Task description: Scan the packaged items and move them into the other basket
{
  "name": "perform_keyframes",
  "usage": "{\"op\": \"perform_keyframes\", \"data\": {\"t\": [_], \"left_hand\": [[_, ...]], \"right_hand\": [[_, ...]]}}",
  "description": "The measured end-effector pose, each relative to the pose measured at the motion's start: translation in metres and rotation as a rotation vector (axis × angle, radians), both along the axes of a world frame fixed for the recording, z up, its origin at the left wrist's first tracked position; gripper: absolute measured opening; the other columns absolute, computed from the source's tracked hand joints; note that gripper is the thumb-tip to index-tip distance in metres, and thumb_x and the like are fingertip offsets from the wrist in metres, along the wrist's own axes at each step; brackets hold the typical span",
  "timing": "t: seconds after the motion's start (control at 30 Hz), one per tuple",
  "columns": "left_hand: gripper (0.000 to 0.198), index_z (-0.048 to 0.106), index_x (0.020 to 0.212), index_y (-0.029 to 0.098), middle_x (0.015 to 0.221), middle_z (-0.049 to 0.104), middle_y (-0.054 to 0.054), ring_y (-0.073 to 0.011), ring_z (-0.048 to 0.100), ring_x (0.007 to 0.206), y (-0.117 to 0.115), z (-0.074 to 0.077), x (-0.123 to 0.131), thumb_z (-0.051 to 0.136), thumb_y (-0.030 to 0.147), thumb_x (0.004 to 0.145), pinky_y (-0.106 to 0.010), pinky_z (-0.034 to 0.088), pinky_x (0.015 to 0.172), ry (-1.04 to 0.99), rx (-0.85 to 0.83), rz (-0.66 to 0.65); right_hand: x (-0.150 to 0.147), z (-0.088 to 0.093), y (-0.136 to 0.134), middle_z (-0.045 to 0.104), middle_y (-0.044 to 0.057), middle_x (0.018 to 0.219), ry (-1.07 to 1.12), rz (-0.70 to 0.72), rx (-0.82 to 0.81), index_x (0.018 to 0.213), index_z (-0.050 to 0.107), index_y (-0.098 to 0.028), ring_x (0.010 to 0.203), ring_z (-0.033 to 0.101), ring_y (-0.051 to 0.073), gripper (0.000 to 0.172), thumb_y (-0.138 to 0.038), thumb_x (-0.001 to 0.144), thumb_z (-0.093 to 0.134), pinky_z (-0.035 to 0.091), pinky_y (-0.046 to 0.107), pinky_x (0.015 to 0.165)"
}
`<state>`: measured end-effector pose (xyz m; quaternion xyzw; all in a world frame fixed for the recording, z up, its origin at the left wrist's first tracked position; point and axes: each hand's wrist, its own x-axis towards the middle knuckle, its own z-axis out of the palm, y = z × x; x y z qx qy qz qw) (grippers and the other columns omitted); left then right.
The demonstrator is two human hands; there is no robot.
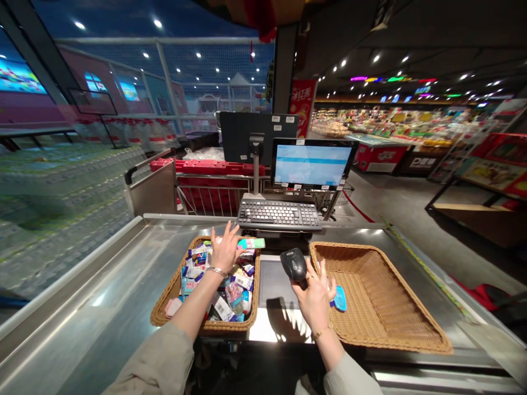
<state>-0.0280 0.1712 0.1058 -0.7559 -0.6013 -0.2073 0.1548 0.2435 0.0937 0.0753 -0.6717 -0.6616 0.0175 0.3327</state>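
My left hand (pixel 225 253) is over the left wicker basket (pixel 155 315), at its far side. Between its thumb and fingers is a small green packet (pixel 253 243), its end sticking out to the right. Below the hand the basket is full of small packaged goods (pixel 222 306) in blue, white and pink. My right hand (pixel 313 296) grips a black handheld barcode scanner (pixel 293 264), some of its fingers stretched out. A small blue item (pixel 340 299) appears in the left end of the right wicker basket (pixel 382 296), close to my right hand; whether they touch I cannot tell.
A keyboard (pixel 280 213) and a lit monitor (pixel 312 163) stand behind the baskets, with a second screen (pixel 236 137) facing away. The metal counter (pixel 102 291) runs out to both sides. Beyond it is a shopping cart (pixel 209 195) with red contents.
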Motion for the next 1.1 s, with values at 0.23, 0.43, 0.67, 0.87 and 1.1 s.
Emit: {"op": "perform_keyframes", "data": {"t": [0.23,0.43,0.67,0.87,1.1], "left_hand": [[0.026,0.063,0.113,0.024,0.146,0.049,-0.01,-0.0319,0.026,0.144,-0.001,0.0,0.018,0.049,0.033,0.091,-0.067,-0.003,0.114,-0.008,0.024,-0.031],[0.028,0.061,0.115,0.025,0.147,0.047,-0.009,-0.0306,0.026,0.145,0.001,-0.003,0.031,0.046,0.035,0.093,-0.067,-0.002,0.115,-0.026,0.025,-0.051],[0.028,0.061,0.115,0.025,0.146,0.049,-0.01,-0.0304,0.027,0.144,0.002,-0.005,0.043,0.049,0.036,0.093,-0.067,-0.001,0.115,-0.036,0.042,-0.085],[0.029,0.062,0.113,0.023,0.145,0.049,-0.012,-0.0322,0.029,0.143,0.002,-0.006,0.05,0.05,0.039,0.092,-0.067,0.001,0.115,-0.034,0.046,-0.098],[0.023,0.063,0.11,0.024,0.141,0.054,-0.011,-0.0316,0.033,0.142,0.004,-0.01,0.056,0.053,0.033,0.091,-0.066,0.0,0.115,-0.045,0.118,-0.127]], "right_hand": [[-0.001,0.004,-0.004,0.058,0.004,0.136,0.009,-0.006,0.006,0.103,0.068,-0.027,0.144,0.021,0.03,0.028,-0.034,0.084,0.049,0.015,0.062,0.108],[-0.003,0.008,-0.006,0.056,0.006,0.137,0.025,0.024,-0.011,0.104,0.069,-0.026,0.144,0.019,0.032,0.03,-0.035,0.084,0.048,0.013,0.061,0.108],[-0.003,0.009,-0.008,0.054,0.003,0.14,0.037,0.031,-0.02,0.099,0.069,-0.026,0.146,0.016,0.03,0.025,-0.033,0.084,0.051,0.013,0.06,0.11],[-0.003,0.008,-0.009,0.054,0.001,0.14,0.029,0.041,-0.026,0.102,0.068,-0.028,0.146,0.016,0.03,0.024,-0.032,0.083,0.054,0.012,0.061,0.11],[-0.002,0.01,-0.01,0.053,0.001,0.141,0.02,0.058,-0.052,0.106,0.068,-0.027,0.146,0.015,0.032,0.027,-0.033,0.084,0.053,0.012,0.062,0.11]]}}
